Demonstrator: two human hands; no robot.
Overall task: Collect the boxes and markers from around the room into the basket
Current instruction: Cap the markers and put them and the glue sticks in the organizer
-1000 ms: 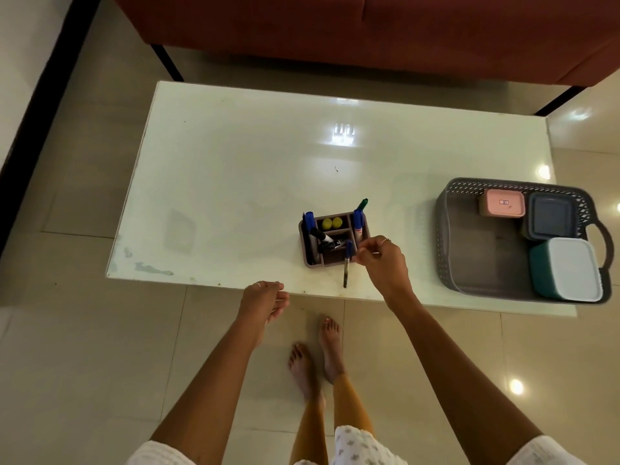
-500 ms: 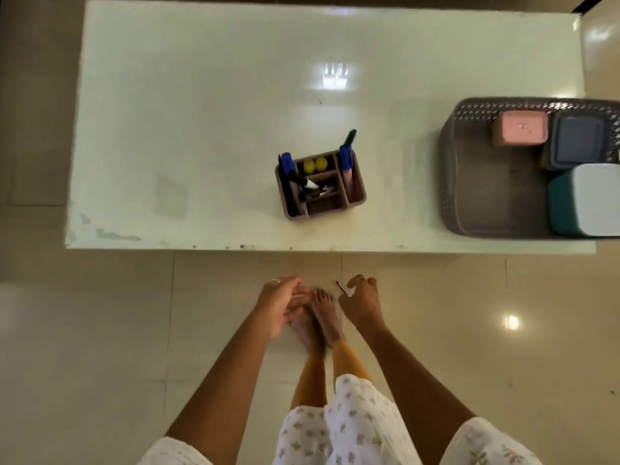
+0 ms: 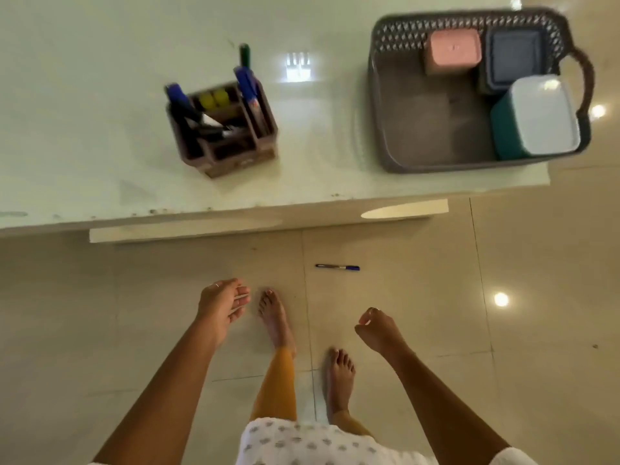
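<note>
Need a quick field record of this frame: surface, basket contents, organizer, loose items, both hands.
surface: white table, near edge chipped
basket: grey basket at the table's right end, holding pink box, dark blue box, teal box with white lid
organizer: brown caddy on the table, blue, green and black markers upright or leaning in its compartments
loose item: blue-capped pen lying on the floor tiles, in front of the feet
left hand: open, empty
right hand: loosely curled, nothing visible in it
</note>
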